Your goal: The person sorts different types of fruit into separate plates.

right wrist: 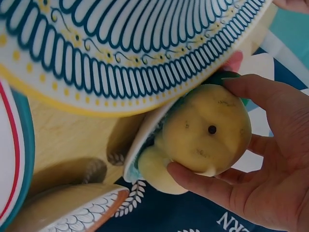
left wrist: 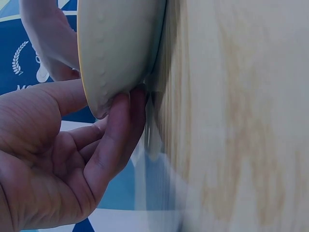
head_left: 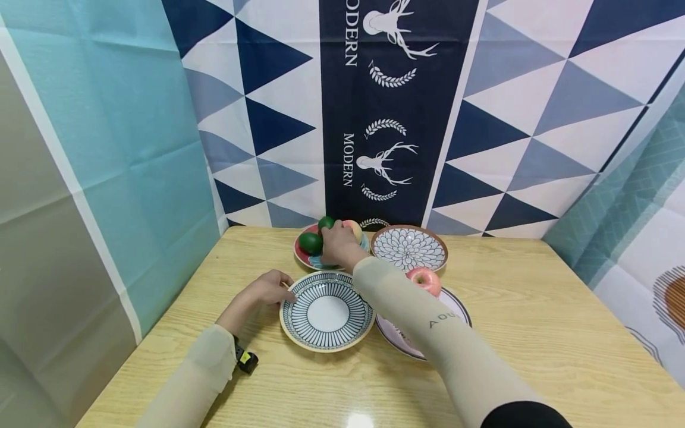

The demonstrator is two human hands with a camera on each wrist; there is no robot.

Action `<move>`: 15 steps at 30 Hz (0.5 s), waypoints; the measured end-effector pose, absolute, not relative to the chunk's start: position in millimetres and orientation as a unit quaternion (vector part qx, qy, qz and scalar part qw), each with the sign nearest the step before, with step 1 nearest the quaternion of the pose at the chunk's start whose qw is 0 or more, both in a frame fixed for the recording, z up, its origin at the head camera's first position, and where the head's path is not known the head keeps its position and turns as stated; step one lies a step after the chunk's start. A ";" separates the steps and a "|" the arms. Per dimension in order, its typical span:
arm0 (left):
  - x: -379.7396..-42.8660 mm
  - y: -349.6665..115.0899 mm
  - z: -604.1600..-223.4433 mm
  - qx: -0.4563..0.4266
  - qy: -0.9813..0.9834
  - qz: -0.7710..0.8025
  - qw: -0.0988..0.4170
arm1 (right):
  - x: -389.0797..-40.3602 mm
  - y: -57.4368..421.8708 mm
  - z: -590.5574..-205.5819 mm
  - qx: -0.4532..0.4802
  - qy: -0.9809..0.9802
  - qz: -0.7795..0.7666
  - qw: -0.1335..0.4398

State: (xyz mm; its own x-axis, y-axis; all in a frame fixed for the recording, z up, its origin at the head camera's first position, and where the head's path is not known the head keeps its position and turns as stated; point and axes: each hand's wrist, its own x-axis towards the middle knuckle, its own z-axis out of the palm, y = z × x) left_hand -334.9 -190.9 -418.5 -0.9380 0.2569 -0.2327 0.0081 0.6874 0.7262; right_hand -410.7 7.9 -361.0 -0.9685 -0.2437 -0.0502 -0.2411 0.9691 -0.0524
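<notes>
My left hand [head_left: 273, 288] pinches the near-left rim of a deep plate [head_left: 327, 313] with blue stripes and a yellow edge. In the left wrist view its thumb lies at the rim and its fingers reach under the plate. My right hand [head_left: 338, 242] is over a red and teal plate [head_left: 302, 257] at the back. Its thumb and fingers hold a round yellow fruit [right wrist: 207, 126] with a dark dot, plain in the right wrist view. Two dark green oval fruits [head_left: 310, 243] and a peach-coloured fruit [head_left: 353, 229] lie around that hand.
A plate with a flower pattern and brown rim [head_left: 409, 245] stands back right. In front of it, a pink plate [head_left: 455, 306] bears a red apple [head_left: 425, 279], partly hidden by my right sleeve. A patterned cloth [head_left: 283, 119] hangs behind the wooden table [head_left: 535, 321].
</notes>
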 end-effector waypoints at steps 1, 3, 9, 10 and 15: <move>-334.6 -190.7 -418.1 0.075 0.905 0.388 0.159 | -409.3 9.5 -358.8 -0.125 0.991 -0.029 0.025; -334.5 -190.6 -417.5 0.075 0.905 0.388 0.159 | -405.6 12.4 -354.0 -0.132 0.990 -0.037 0.017; -333.3 -190.3 -415.8 0.076 0.905 0.388 0.156 | -389.2 18.4 -338.4 -0.146 0.988 -0.039 -0.002; -333.0 -190.3 -415.6 0.076 0.905 0.389 0.156 | -387.5 18.9 -336.6 -0.146 0.989 -0.038 -0.001; -331.9 -189.9 -416.3 0.070 0.903 0.392 0.162 | -379.2 21.6 -329.9 -0.151 0.988 -0.033 0.003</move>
